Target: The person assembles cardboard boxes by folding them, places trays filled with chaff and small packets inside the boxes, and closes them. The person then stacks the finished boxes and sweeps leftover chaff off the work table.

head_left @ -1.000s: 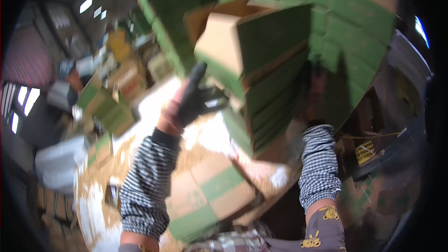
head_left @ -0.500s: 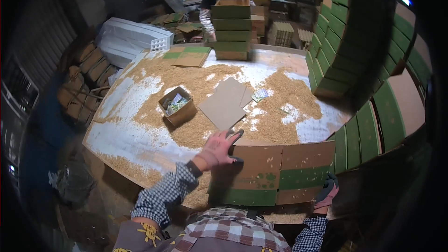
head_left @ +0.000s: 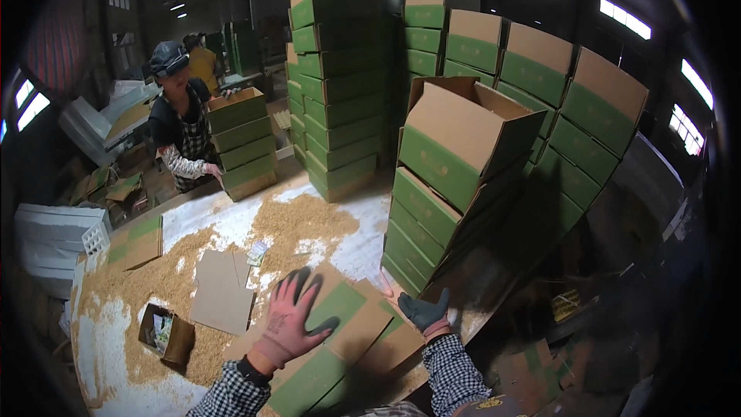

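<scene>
My left hand [head_left: 289,320], in a pink glove with dark grey fingertips, is open with fingers spread. It is over a flattened brown-and-green cardboard box [head_left: 359,328]; whether the palm touches it I cannot tell. My right hand [head_left: 426,312], gloved alike, is open beside the foot of a tall stack of green-and-brown boxes [head_left: 440,158]. Nothing shows in its fingers. Left of my left hand lie flat plain cardboard sheets [head_left: 220,291]. A small open carton [head_left: 181,342] with small printed packets inside stands on the table [head_left: 96,340].
Loose husk-like material [head_left: 297,220] covers much of the table. Across it, a person [head_left: 181,112] in a cap holds a stack of open boxes [head_left: 245,143]. More tall box stacks [head_left: 340,85] rise at the back and right. White foam blocks [head_left: 54,235] lie at far left.
My view has swung right and upward. Both hands held the cardboard box's edges; now their fingers are spread. The box stacks on the right have come into fuller view.
</scene>
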